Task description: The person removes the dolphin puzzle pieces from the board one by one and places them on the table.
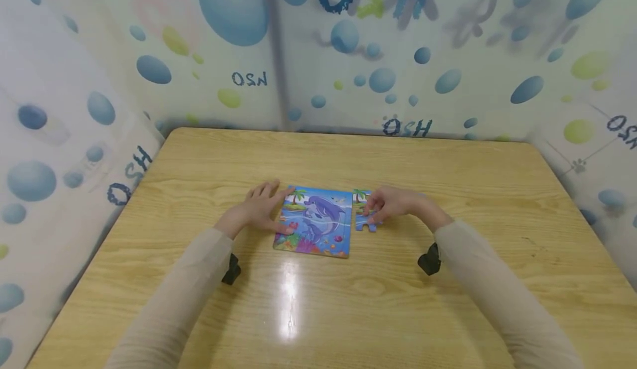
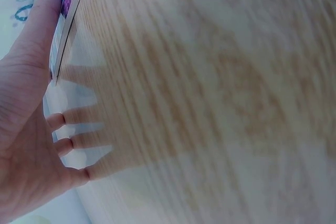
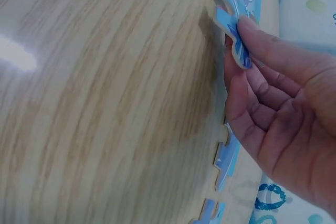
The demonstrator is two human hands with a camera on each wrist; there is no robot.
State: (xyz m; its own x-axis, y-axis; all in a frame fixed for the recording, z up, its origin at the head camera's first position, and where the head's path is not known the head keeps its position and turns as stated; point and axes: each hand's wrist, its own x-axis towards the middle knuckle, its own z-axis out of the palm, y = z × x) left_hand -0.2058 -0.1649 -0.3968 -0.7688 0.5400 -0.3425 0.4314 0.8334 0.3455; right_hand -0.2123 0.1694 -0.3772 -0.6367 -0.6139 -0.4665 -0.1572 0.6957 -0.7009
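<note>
Fingers (image 3: pixel 240 103) of the right hand (image 1: pixel 390 203) pinch a puzzle piece (image 3: pixel 229 22) just beside the right edge of the dolphin puzzle (image 1: pixel 318 222). Those of the left hand (image 1: pixel 256 208) are spread apart, the thumb resting on the puzzle's left side. Further pieces (image 3: pixel 227 161) lie near the right hand on the wooden bench (image 1: pixel 368 302), backed by a spotted wall (image 1: pixel 383 42).

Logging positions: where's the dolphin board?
In the head view, the dolphin board lies near centre, between the left hand touching it and the piece in the right hand.
</note>
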